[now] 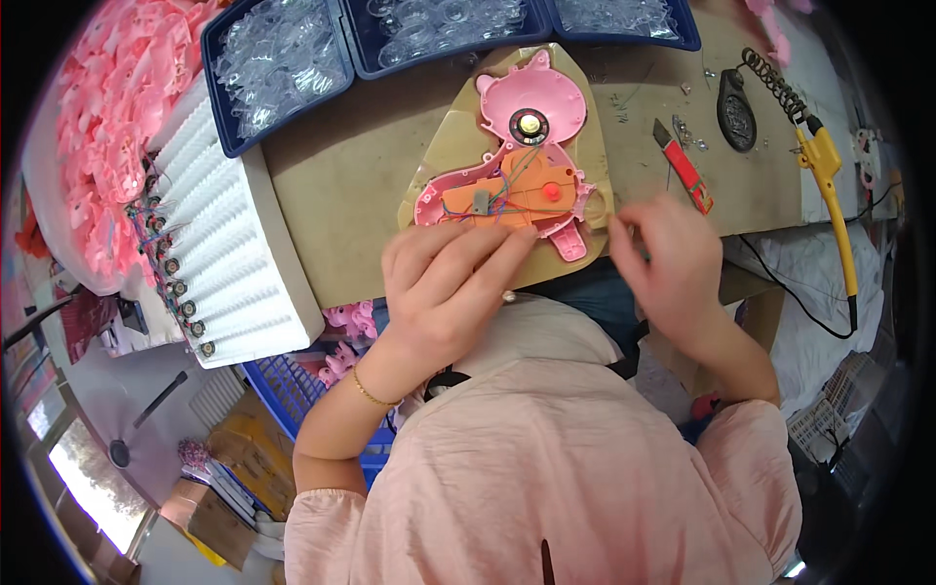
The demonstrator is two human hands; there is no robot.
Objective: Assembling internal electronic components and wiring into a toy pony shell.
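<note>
In front of me lies an opened pink animal-shaped toy shell [534,102], hollow side up, on a tan shaped board [592,107]. A round black speaker [529,125] sits in its head part. The body holds an orange plastic housing [522,175] with a red round knob [552,192] and thin coloured wires across it. My left hand [453,278] grips the near edge of the shell, its fingers bent over the rim. Right of the shell, my right hand [673,263] is closed, thumb and forefinger together; whatever is between them cannot be made out.
Blue bins [361,49] of clear plastic parts stand along the far edge. Left are a white ribbed tray [234,234] with small speakers and a heap of pink shells [117,127]. On the right lie a red cutter knife [685,166], a black oval holder [736,112] and a yellow soldering iron [824,166].
</note>
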